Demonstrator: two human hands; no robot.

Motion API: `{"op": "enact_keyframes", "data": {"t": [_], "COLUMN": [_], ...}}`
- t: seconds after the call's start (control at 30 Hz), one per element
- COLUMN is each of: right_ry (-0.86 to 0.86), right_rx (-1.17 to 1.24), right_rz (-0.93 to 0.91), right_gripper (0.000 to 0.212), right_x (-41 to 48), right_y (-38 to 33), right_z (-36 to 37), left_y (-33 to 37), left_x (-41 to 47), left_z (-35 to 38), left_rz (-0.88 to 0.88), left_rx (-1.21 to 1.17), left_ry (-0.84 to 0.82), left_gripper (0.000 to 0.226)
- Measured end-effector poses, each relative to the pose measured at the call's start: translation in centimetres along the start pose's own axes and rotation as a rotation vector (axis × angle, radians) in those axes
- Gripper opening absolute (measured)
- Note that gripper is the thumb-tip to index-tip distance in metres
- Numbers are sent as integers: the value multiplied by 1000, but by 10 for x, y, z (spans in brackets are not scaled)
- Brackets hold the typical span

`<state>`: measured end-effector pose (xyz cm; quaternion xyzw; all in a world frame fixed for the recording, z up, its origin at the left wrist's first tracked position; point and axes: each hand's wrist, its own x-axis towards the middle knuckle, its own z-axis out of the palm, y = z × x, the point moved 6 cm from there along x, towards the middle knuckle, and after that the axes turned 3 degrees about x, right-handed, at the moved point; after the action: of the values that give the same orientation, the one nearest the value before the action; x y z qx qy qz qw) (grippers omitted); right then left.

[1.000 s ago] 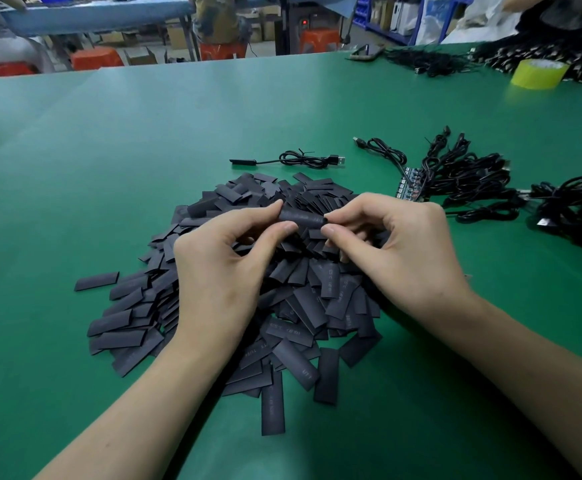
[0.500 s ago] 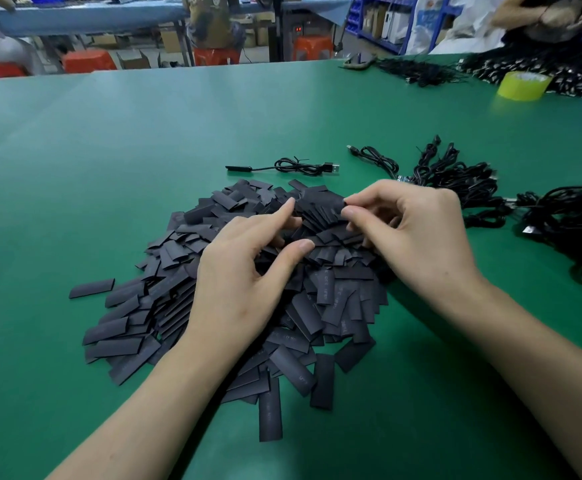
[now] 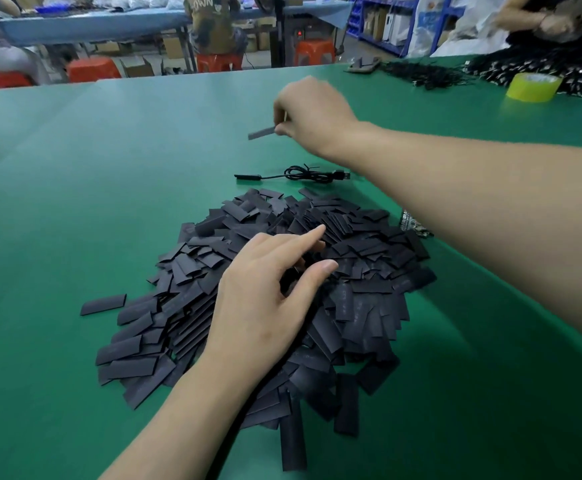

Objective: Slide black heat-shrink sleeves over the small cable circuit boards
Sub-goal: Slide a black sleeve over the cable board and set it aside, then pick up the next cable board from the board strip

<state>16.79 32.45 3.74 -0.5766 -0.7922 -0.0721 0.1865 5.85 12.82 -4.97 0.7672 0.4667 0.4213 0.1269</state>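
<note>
Across everything, a wide green surface (image 3: 75,202). Heaped right under the left fingers, a big pile of black heat-shrink sleeves (image 3: 369,271), flat and overlapping. Left hand (image 3: 265,299) resting on that heap, forefinger and thumb spread apart, nothing seen pinched between them. Right hand (image 3: 313,112) up in the air well beyond the left fingertips, fingers clamped together on the smallest item here. Between the two sets of fingers, flat on the surface, a coiled USB cable (image 3: 296,174), one tip dark and sleeve-like, too small to say more. Far beyond the right fingers, a yellow-green tape roll (image 3: 533,87). Right of the left fingertips, at the heap's edge and half hidden by the right forearm, a sliver of small circuit boards (image 3: 412,225). And in the right fingers' pinch, a single sleeve (image 3: 261,133), gripped at one end, free end poking leftward, clear of the surface.

Reads as the pick-up step: one sleeve chosen, no board in either hand. Next, probably: fetching a cable's board with the free left fingers, squeezing the flat mouth open, lining up end-on, then sliding. Calls for a light pinch, since flattened tubing closes under pressure.
</note>
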Motion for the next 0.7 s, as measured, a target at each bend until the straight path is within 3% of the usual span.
{"op": "enact_keyframes", "data": {"t": [0.17,0.3,0.5,0.7], "right_ry": [-177,-116,-253,-435], "right_rx": [191,276,7,-195], "right_rz": [40,68,251,260], "right_gripper": [40,34,23,60], "right_x": [-4,-43,-136,-171], "right_y": [-7,18,107,128], "right_z": [45,20,-18,-9], "left_y": [-1,-1,1,3], "left_x": [1,1,-1,-1], "left_z": [0,1,3,3], "left_rz": [6,0,8,3], "left_rx": [-1,0,-3,11], "left_ry": [-8,-21,-57,-73], "left_gripper": [40,39,34,37]}}
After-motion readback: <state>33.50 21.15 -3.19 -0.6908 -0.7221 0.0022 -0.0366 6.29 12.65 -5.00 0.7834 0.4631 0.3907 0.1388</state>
